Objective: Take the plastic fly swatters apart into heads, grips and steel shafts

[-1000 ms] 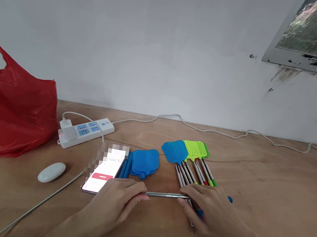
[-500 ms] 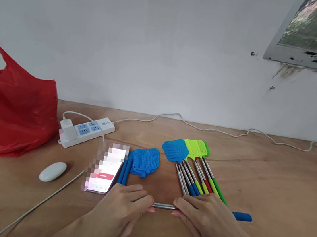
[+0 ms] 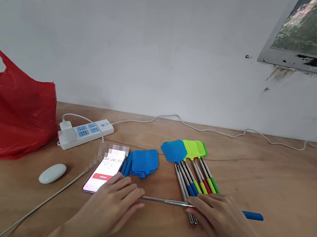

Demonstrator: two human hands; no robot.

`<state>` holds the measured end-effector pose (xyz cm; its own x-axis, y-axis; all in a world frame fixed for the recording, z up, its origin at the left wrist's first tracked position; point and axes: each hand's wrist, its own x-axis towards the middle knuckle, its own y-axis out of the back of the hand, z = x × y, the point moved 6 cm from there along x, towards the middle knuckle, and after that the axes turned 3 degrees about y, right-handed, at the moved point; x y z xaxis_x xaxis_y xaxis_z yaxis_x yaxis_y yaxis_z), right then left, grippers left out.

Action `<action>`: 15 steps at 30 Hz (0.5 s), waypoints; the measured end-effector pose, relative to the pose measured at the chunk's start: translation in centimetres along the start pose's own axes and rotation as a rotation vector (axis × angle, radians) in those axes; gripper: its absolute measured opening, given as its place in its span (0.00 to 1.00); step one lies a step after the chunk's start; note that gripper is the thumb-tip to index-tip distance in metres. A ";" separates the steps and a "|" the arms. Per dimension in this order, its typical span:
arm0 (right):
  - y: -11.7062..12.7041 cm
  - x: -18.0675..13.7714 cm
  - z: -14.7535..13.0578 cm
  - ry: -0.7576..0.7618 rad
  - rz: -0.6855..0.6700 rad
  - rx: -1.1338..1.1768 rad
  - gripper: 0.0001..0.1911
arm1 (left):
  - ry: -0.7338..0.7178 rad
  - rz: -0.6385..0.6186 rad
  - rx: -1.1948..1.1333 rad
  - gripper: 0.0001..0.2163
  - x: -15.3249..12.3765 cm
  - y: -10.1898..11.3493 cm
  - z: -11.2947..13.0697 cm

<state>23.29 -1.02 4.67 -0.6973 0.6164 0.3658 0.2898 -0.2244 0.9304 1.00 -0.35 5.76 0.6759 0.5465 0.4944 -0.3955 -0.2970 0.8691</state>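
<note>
Between my hands stretches a telescopic metal rod (image 3: 159, 200) with a blue handle (image 3: 253, 215) sticking out to the right. My left hand (image 3: 115, 200) grips its thin end, fingers closed. My right hand (image 3: 217, 216) is closed round the thicker part near the handle. Just beyond the right hand lies a fan of fly swatters with metal rods, with blue (image 3: 174, 150), yellow-green (image 3: 192, 149) and green heads; some rod ends show beneath that hand. Loose blue swatter heads (image 3: 144, 162) lie stacked beyond the left hand, beside blue handles (image 3: 127, 165).
A phone (image 3: 106, 170) showing a timer lies by my left hand. Further left are a white mouse-shaped object (image 3: 52, 173), a power strip (image 3: 85, 134) with a plug and cable, and a red plastic bag (image 3: 9, 108). A white cord (image 3: 205, 130) runs along the wall.
My hands have moved apart, and more of the metal rod shows between them, including a thinner section. The blue handle has shifted right. The view has shifted slightly.
</note>
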 end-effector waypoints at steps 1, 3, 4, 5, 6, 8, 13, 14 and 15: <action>-0.1 0.3 -0.4 0.008 -0.005 -0.005 0.17 | -0.033 -0.015 0.050 0.08 0.3 -0.3 0.8; -0.3 0.9 -1.2 0.023 -0.008 -0.018 0.18 | -0.060 -0.048 0.117 0.06 0.8 -1.2 2.2; -0.5 1.1 -1.5 0.027 -0.006 -0.024 0.18 | -0.065 -0.065 0.131 0.06 0.9 -1.8 2.6; -0.6 1.3 -1.8 0.027 -0.005 -0.024 0.18 | -0.045 -0.085 0.128 0.06 0.9 -2.3 2.8; -0.7 1.4 -1.9 0.029 -0.008 -0.015 0.17 | -0.029 -0.116 0.104 0.07 0.8 -2.8 2.8; -0.9 1.4 -1.8 0.040 -0.025 0.017 0.18 | 0.009 -0.147 0.047 0.10 0.6 -3.4 2.4; -0.6 -0.1 0.3 0.022 -0.015 0.050 0.16 | 0.068 -0.103 -0.031 0.12 -0.3 -2.1 0.1; -0.6 -0.5 0.7 0.011 -0.014 0.044 0.15 | 0.067 -0.083 -0.036 0.12 -0.5 -1.8 -0.2; -0.8 -0.8 1.0 -0.005 -0.027 0.038 0.15 | 0.087 -0.078 -0.033 0.13 -0.7 -1.7 -0.6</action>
<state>24.24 -0.59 3.66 -0.7017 0.6257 0.3407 0.2958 -0.1791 0.9383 0.83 0.19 3.92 0.6493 0.6333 0.4211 -0.3653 -0.2259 0.9031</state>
